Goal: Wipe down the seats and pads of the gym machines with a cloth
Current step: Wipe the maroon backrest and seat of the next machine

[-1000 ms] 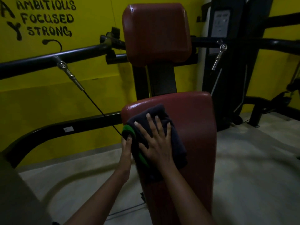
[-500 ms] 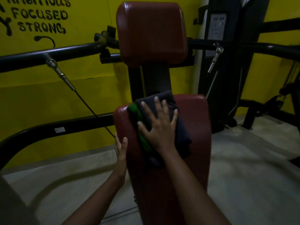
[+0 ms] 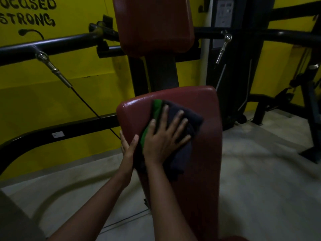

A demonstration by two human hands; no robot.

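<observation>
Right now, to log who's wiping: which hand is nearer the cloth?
Right. The right hand presses flat on the cloth; the left hand rests against the left edge of the pad, beside the cloth.

Dark, green-edged cloth [image 3: 182, 122] lies flat on the red seat pad [image 3: 205, 153].

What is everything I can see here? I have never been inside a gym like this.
Maroon padded vinyl lower pad: one, maroon, centre.
Maroon padded vinyl upper pad: one, maroon, above it.
Folded cloth: one, dark blue with green, on the lower pad's upper part.
Steel machine bars: several, black, left and right behind pads.
Metal cable clips: two, silver, hanging from the bars.
Painted wall: one, yellow with black lettering, behind.
Hard floor: one, grey, below.
Left hand: one, straight fingers against the lower pad's left edge.
Right hand: one, spread flat on the cloth.
</observation>
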